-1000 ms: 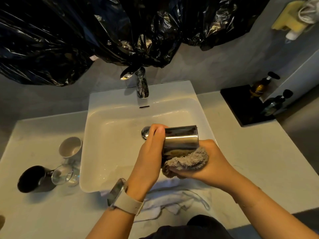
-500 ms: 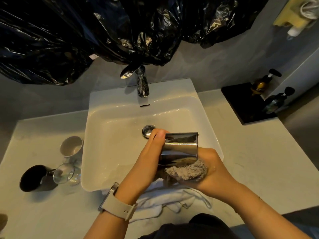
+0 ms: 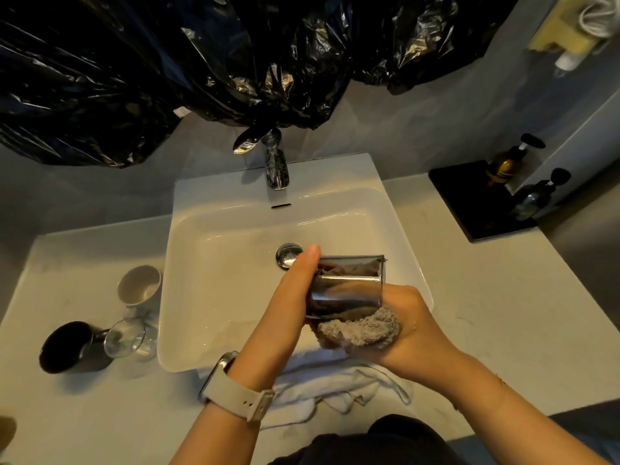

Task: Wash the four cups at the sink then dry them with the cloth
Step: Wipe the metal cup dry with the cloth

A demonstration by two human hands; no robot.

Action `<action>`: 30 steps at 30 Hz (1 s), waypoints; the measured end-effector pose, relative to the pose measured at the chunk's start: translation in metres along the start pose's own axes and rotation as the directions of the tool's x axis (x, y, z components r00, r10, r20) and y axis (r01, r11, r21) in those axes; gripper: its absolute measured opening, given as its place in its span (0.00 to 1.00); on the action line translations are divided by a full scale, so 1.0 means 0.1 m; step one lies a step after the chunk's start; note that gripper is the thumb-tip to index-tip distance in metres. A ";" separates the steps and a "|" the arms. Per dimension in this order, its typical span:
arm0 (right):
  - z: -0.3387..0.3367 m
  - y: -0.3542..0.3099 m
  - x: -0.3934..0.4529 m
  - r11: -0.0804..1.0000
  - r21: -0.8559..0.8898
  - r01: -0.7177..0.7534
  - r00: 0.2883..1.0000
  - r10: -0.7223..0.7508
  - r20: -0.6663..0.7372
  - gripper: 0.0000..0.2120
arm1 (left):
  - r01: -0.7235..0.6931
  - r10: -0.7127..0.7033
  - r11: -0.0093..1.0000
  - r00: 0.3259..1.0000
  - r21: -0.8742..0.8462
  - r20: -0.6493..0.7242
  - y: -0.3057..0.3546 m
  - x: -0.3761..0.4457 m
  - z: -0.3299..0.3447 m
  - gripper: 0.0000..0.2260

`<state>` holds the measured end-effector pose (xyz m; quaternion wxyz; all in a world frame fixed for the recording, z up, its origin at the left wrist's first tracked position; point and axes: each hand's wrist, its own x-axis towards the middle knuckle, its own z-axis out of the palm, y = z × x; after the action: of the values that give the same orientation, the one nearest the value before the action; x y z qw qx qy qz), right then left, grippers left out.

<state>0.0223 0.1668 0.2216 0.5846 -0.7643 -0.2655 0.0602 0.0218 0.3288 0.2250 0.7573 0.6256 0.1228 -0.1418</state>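
Observation:
A shiny metal cup [image 3: 349, 283] lies on its side above the front of the white sink [image 3: 235, 236]. My left hand [image 3: 288, 303] grips its left end. My right hand [image 3: 406, 320] holds a grey fluffy cloth [image 3: 362, 330] against the cup's underside. On the counter to the left stand a white cup [image 3: 139, 285], a clear glass [image 3: 129, 337] and a black cup [image 3: 67, 345], the last two lying tilted on their sides.
A chrome tap [image 3: 276, 166] rises behind the basin, with black plastic sheeting [image 3: 167, 62] above it. A white towel [image 3: 335, 387] lies on the counter's front edge. A black tray [image 3: 469, 199] with two pump bottles sits at the right.
Both hands and the metal cup have shifted slightly toward me and lower over the basin. The cloth has slid along the cup's underside. The other cups have not moved.

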 end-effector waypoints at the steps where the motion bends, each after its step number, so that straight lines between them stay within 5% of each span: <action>1: 0.01 -0.02 -0.01 0.998 0.041 -0.058 0.998 0.058 -0.001 0.22 | -0.033 0.035 0.999 0.998 0.041 -0.057 -0.03 0.00 0.01 0.19; 3: -0.01 -0.09 0.02 0.933 0.258 -0.252 0.968 0.242 0.073 0.20 | -0.185 0.201 0.968 0.976 0.170 -0.088 -0.12 -0.04 0.01 0.17; 5: -0.06 -0.11 0.07 0.723 0.536 -0.435 0.899 0.382 0.214 0.12 | -0.353 0.393 0.831 0.919 0.429 -0.004 -0.23 -0.08 -0.04 0.14; 7: -0.11 -0.06 0.08 0.643 0.601 -0.475 0.876 0.408 0.256 0.09 | -0.427 0.472 0.720 0.879 0.547 0.064 -0.29 -0.13 -0.06 0.13; 10: -0.13 -0.05 0.03 0.827 0.433 -0.358 0.933 0.306 0.188 0.14 | -0.344 0.353 0.871 0.935 0.351 0.040 -0.23 -0.18 -0.02 0.15; 12: -0.10 -0.01 -0.01 0.991 0.104 -0.085 0.993 0.076 0.088 0.20 | -0.182 0.179 0.978 0.983 0.104 0.038 -0.14 -0.17 0.01 0.23; 14: -0.05 0.08 -0.06 0.990 -0.087 0.114 0.992 -0.109 0.060 0.22 | -0.086 0.084 0.995 0.995 0.049 0.049 -0.13 -0.13 0.01 0.24; 15: -0.04 0.08 -0.06 0.992 -0.067 0.103 0.994 -0.100 0.044 0.22 | -0.094 0.092 0.993 0.995 0.078 0.028 -0.12 -0.13 0.02 0.24; 17: -0.03 -0.01 -0.05 0.996 0.072 -0.057 0.998 0.055 0.033 0.20 | -0.180 0.186 0.973 0.982 0.143 -0.027 -0.16 -0.14 0.04 0.25; 19: -0.09 -0.09 -0.01 0.878 0.377 -0.296 0.955 0.268 0.125 0.16 | -0.317 0.328 0.897 0.945 0.308 0.017 -0.26 -0.14 0.01 0.22; 22: -0.20 -0.07 0.03 0.732 0.535 -0.421 0.907 0.350 0.235 0.13 | -0.444 0.464 0.755 0.882 0.483 0.085 -0.34 -0.18 -0.01 0.16; 25: -0.23 -0.09 0.00 0.838 0.428 -0.338 0.939 0.274 0.205 0.17 | -0.389 0.384 0.860 0.919 0.330 0.083 -0.25 -0.22 0.05 0.17; 27: -0.22 -0.04 -0.06 0.987 0.128 -0.093 0.987 0.074 0.146 0.20 | -0.213 0.208 0.970 0.977 0.116 0.055 -0.17 -0.22 0.09 0.21; 30: -0.18 0.09 -0.08 0.931 -0.253 0.265 0.961 -0.233 0.149 0.23 | 0.080 -0.081 0.996 0.996 -0.030 -0.036 -0.12 -0.12 0.14 0.25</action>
<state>0.0254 0.1455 0.2175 0.4612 -0.7923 -0.3995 -0.0069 0.0065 0.3136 0.2209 0.7573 0.6119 0.1637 -0.1587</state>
